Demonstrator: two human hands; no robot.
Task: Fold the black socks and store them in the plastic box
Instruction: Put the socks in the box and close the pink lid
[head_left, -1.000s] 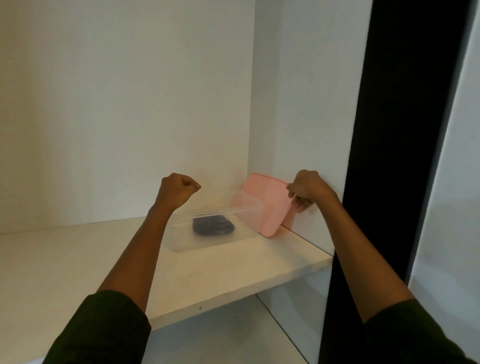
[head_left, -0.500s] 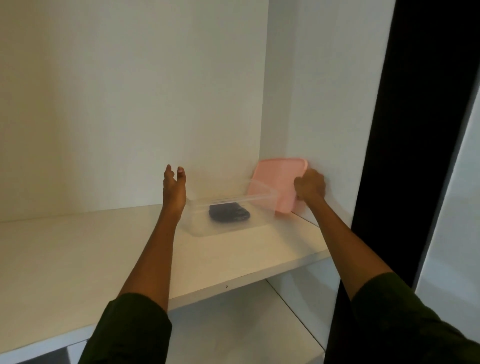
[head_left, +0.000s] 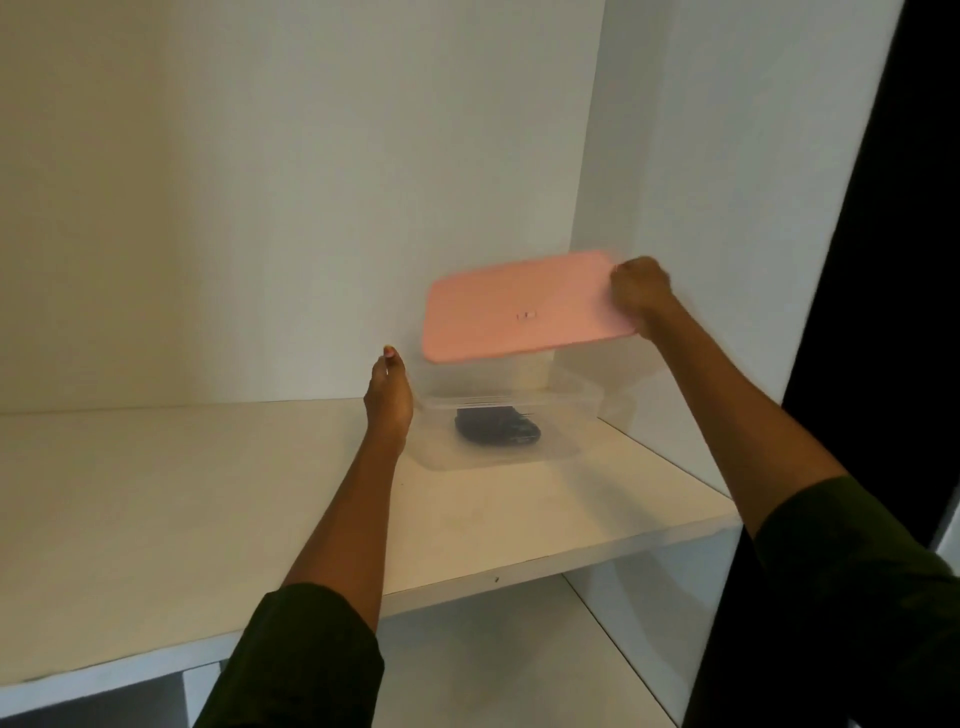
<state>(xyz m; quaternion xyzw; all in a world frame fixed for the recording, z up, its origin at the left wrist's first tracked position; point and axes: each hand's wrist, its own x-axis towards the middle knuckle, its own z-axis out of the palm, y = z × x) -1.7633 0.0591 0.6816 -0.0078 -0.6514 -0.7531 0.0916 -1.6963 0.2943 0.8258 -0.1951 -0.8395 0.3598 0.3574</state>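
Note:
A clear plastic box (head_left: 561, 447) stands on the white shelf (head_left: 208, 493) near the right back corner. Folded black socks (head_left: 496, 428) lie on its bottom. My right hand (head_left: 640, 296) grips the right edge of a pink lid (head_left: 519, 314), held nearly flat in the air a little above the box. My left hand (head_left: 388, 395) is flat and upright against the box's left end, fingers straight, holding nothing.
White walls close the shelf at the back and on the right. A dark vertical panel (head_left: 852, 312) rises at the right. A lower shelf (head_left: 493, 670) shows beneath the front edge.
My right hand has lifted the pink lid off the side wall and swung it over the box. My left hand went from a fist to flat fingers beside the box.

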